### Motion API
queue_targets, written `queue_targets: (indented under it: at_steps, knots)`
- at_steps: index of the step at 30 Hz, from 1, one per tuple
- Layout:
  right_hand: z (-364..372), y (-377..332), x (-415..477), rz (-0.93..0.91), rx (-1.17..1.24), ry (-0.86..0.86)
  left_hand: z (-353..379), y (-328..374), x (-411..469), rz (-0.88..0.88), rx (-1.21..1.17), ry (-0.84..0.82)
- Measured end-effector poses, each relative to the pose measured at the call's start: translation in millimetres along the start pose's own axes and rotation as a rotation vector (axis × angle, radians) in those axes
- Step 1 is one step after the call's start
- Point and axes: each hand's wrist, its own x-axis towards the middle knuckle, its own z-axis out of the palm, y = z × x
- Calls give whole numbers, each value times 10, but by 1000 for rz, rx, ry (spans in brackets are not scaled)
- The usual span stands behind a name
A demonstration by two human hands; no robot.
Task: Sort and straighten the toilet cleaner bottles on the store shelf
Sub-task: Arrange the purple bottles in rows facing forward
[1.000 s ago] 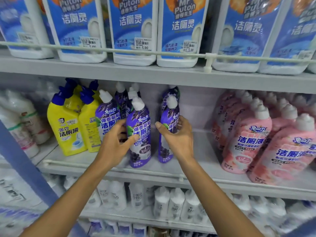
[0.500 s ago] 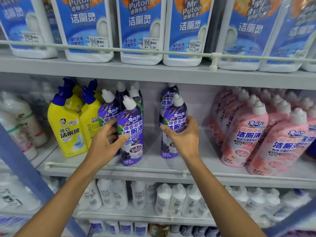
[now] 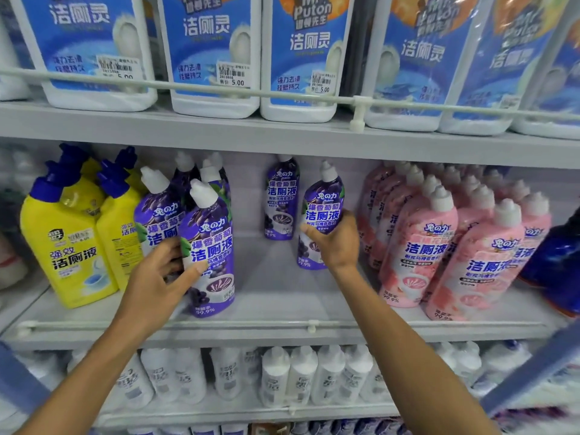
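Right bottle [image 3: 323,211] shifted rightward; right hand [image 3: 340,243] grips it.

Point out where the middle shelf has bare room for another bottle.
The middle shelf is bare between the front-left purple bottle and the right purple bottle, from the rear purple bottle forward to the front rail. Crowded: yellow bottles left, pink bottles right.

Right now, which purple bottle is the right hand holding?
The purple bottle nearest the pink bottles, rightmost of its kind; the right hand grips its middle.
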Motion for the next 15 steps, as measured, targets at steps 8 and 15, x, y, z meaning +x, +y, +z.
queue_targets:
  at_steps: [8,15]
  knots:
    - [500,547,1045,52,-38,-9,-20,-25,9,6,28,-14]
    - [528,309,1012,76,-101,-29,5,-17,5,-4,9,-2]
